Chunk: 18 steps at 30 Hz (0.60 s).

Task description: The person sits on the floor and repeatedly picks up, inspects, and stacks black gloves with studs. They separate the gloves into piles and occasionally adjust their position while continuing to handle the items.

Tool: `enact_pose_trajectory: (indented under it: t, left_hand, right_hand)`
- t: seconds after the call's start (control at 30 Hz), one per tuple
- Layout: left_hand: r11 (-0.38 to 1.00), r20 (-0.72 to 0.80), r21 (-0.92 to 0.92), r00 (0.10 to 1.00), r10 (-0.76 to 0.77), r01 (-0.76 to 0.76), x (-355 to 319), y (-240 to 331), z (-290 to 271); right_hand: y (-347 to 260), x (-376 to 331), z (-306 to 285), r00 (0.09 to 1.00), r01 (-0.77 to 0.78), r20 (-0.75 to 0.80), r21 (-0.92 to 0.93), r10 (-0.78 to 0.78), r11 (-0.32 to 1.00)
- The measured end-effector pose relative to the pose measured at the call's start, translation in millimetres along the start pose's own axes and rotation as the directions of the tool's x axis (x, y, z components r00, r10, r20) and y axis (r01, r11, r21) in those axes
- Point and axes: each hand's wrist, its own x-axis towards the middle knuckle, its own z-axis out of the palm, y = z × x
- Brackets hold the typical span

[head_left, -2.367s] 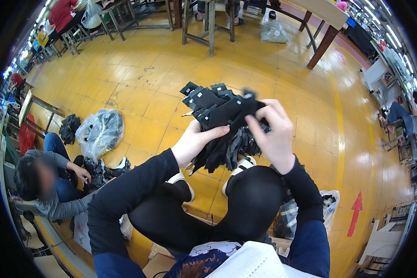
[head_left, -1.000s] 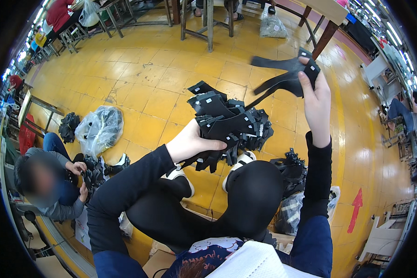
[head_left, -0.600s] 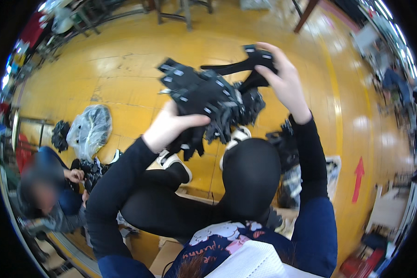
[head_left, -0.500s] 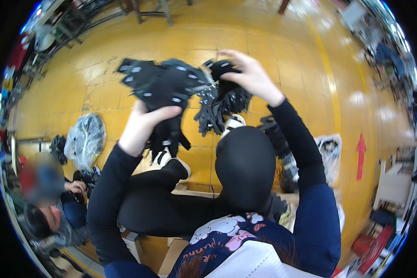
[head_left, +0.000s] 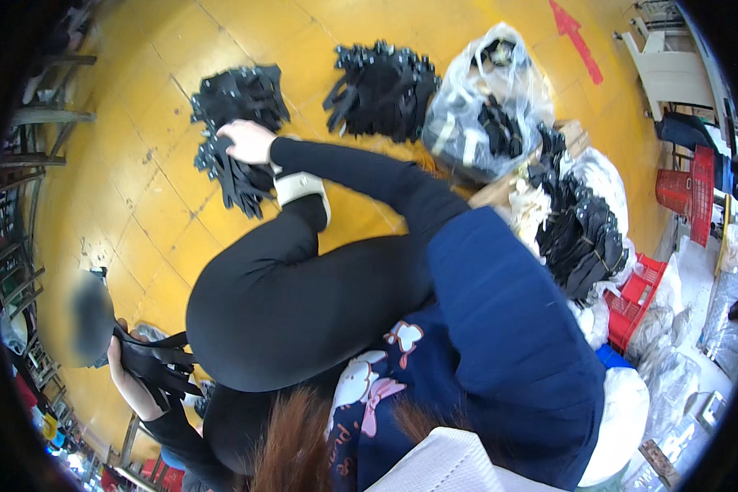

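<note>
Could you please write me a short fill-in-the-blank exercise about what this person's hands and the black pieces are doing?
1. The right hand rests on a pile of black straps lying on the ____ floor.
2. The left hand, low at the picture's left edge, holds straps coloured ____.
3. A second black pile lies beside a clear ____ bag.

Missing words: yellow; black; plastic
</note>
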Motion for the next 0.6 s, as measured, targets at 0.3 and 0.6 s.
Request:
enact_pose_trajectory:
  t: [0.3, 0.6]
  left_hand:
    - [0.997, 0.137, 0.032, 0.988, -0.073, 0.069, 7, 11, -6]
    - [0.987, 0.171, 0.107, 0.976, -0.138, 0.121, 3, 1, 27]
  right_hand:
    - [-28, -282, -222, 0.812, -0.540, 0.403, 0.247, 0.422, 0.804]
    - [-108, -477, -220, 0.633, -0.766, 0.223, 0.321, 0.741, 0.557]
